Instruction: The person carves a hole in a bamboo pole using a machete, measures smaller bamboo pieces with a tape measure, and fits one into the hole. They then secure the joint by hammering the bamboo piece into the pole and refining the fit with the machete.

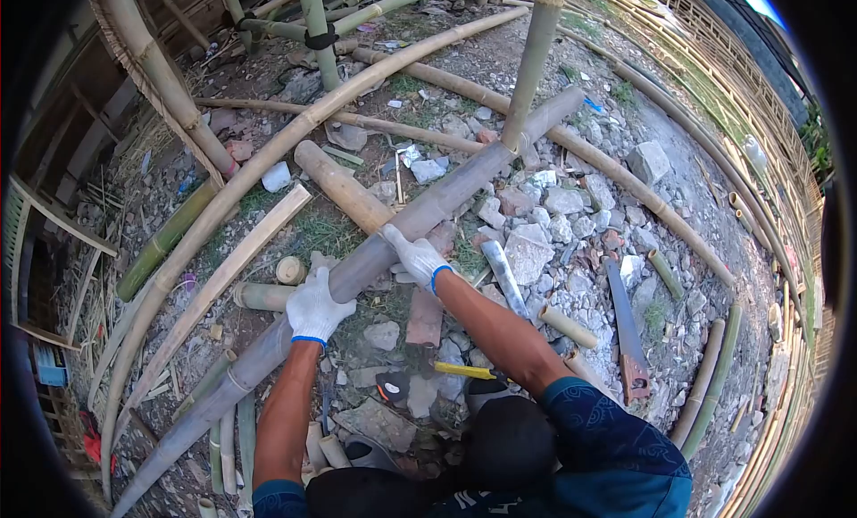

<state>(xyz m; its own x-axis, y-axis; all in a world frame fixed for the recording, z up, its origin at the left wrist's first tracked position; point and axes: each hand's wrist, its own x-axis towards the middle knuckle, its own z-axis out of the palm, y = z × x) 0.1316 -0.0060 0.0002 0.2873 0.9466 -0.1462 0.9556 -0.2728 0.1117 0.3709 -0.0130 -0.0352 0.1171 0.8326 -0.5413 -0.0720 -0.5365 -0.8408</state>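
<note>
A thick grey-brown bamboo pole (446, 192) runs slantwise from the lower left to the upper right in front of me. My left hand (320, 311), in a white glove with a blue cuff, is closed on its near part. Farther up, my right hand (415, 257), gloved the same way, grips the pole from above. A shorter tan bamboo piece (344, 186) lies crosswise under the pole. Close to the far end, an upright bamboo post (534, 62) overlaps it. Another cut bamboo piece (263, 296) sits beside my left hand.
Right of my arm, a handsaw (627, 321) lies on the rubble (562, 228), near a flat metal blade (505, 279). A yellow-handled tool (464, 370) and a black-and-orange item (393, 387) lie near my feet. A long curved bamboo pole (268, 156) arcs across the left.
</note>
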